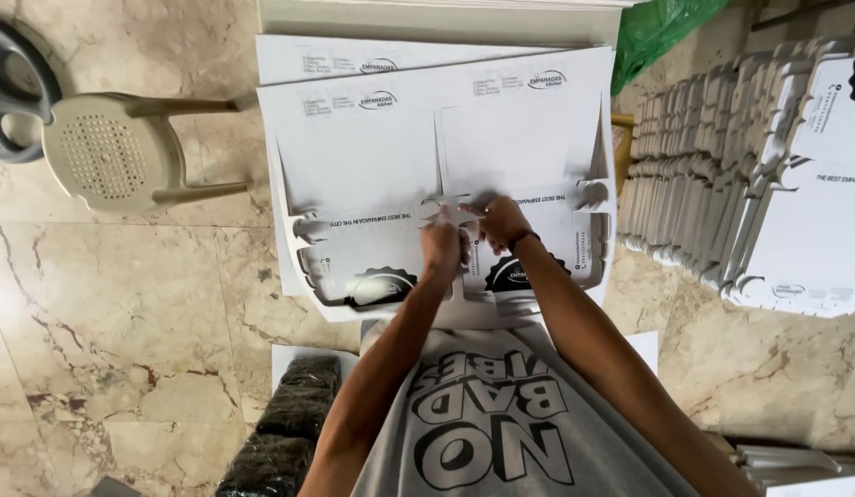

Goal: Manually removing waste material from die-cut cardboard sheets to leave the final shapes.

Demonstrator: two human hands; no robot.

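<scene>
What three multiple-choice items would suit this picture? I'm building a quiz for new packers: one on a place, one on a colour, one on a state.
1. Where is the stool?
A. left of the sheets
B. on the sheets
C. right of the stack

2. What colour is the bag?
A. red
B. green
C. blue

3. How does the top sheet lie?
A. rolled up
B. folded into a box
C. flat

Answers: 1 A, it stands on the floor to the left. 2 B, green at the top edge. 3 C, it lies flat under the left hand and right hand.
</scene>
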